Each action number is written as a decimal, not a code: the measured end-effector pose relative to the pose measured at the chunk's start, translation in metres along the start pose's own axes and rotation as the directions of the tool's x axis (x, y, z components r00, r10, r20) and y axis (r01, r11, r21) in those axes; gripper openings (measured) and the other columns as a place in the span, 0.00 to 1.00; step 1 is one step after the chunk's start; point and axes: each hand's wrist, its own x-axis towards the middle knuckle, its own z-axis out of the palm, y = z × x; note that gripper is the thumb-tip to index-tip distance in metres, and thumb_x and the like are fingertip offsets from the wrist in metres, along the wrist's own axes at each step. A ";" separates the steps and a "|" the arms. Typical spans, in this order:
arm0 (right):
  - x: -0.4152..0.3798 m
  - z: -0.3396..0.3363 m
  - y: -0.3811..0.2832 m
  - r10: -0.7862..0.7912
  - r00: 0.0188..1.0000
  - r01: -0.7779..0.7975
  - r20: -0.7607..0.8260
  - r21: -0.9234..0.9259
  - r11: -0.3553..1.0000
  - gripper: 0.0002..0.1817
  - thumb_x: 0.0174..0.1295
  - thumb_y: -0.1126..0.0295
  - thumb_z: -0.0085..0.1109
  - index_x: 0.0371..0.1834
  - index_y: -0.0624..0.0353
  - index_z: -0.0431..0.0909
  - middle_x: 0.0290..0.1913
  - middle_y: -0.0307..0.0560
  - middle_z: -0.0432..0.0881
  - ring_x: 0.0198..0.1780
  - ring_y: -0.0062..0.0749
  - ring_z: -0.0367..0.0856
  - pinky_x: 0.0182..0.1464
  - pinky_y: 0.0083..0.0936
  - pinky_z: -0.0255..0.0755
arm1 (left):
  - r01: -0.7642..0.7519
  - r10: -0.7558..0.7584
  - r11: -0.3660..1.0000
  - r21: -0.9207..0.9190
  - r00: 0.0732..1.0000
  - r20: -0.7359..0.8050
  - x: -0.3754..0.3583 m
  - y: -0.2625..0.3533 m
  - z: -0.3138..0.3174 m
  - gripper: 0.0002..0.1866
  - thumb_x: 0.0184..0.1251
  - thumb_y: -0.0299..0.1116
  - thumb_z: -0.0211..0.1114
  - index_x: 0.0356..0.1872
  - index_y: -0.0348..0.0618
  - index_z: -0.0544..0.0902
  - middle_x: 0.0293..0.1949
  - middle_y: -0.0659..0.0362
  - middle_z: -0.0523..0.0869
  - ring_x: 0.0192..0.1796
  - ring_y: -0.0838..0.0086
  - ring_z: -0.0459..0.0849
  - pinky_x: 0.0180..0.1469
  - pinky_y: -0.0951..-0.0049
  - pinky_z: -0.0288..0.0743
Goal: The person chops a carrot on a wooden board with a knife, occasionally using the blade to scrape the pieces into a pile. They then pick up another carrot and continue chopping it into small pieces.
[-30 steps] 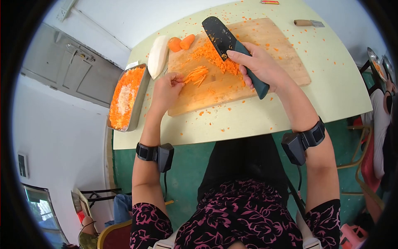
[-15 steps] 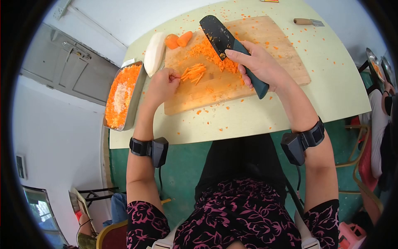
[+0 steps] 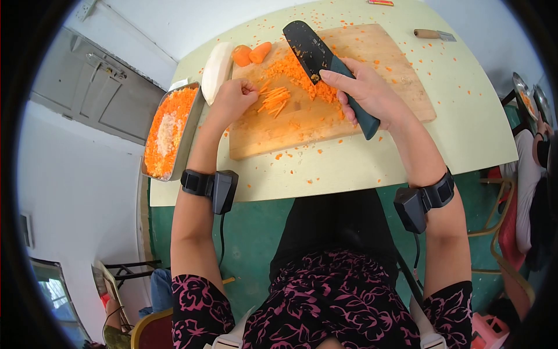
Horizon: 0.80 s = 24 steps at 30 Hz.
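My right hand (image 3: 363, 93) is wrapped round the dark green handle of a black-bladed knife (image 3: 311, 49), whose blade lies over a heap of diced carrot (image 3: 290, 70) on the wooden board (image 3: 261, 139). At the board's left edge, my left hand (image 3: 235, 99) has its fingers closed beside a small pile of carrot strips (image 3: 275, 100); whatever its fingertips hold is too small to name. Just above it lie a peeled white radish (image 3: 217, 68) and two orange carrot pieces (image 3: 241, 56).
A metal tray (image 3: 189, 136) of chopped carrot with a pale heap stands at the table's left edge. A wooden-handled tool (image 3: 427, 34) lies at the back right. Carrot bits dot the table (image 3: 465, 128). Another person's hand (image 3: 543, 127) shows at far right.
My left hand has moved slightly up the board's left edge, and the carrot strips beside it look more spread out. My right hand keeps the knife in nearly the same place.
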 end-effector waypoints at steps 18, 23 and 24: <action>-0.002 -0.001 -0.002 -0.013 1.000 0.013 -0.006 -0.048 0.999 0.17 0.61 0.57 0.59 0.42 0.60 0.71 0.19 0.37 0.70 0.13 0.19 0.68 0.16 0.20 0.66 | -0.189 0.188 0.975 -0.118 0.982 -0.020 -0.014 0.037 0.007 0.16 0.56 0.33 0.68 0.43 0.33 0.81 0.38 0.53 0.84 0.41 0.65 0.82 0.43 0.69 0.75; -0.007 0.004 -0.004 -0.107 0.994 0.105 -0.014 -0.085 0.991 0.17 0.62 0.63 0.54 0.48 0.63 0.70 0.20 0.38 0.71 0.15 0.20 0.71 0.19 0.21 0.68 | -0.246 0.248 0.969 0.033 0.963 -0.104 -0.036 0.052 0.019 0.15 0.54 0.30 0.67 0.41 0.33 0.81 0.37 0.46 0.82 0.41 0.54 0.81 0.44 0.62 0.74; -0.010 0.008 -0.005 -0.128 0.992 0.126 -0.017 -0.097 0.987 0.17 0.61 0.64 0.53 0.49 0.64 0.70 0.21 0.39 0.71 0.16 0.20 0.72 0.20 0.21 0.69 | -0.236 0.238 0.971 0.031 0.961 -0.140 -0.038 0.052 0.022 0.14 0.54 0.29 0.67 0.40 0.33 0.81 0.37 0.46 0.82 0.40 0.54 0.81 0.43 0.62 0.74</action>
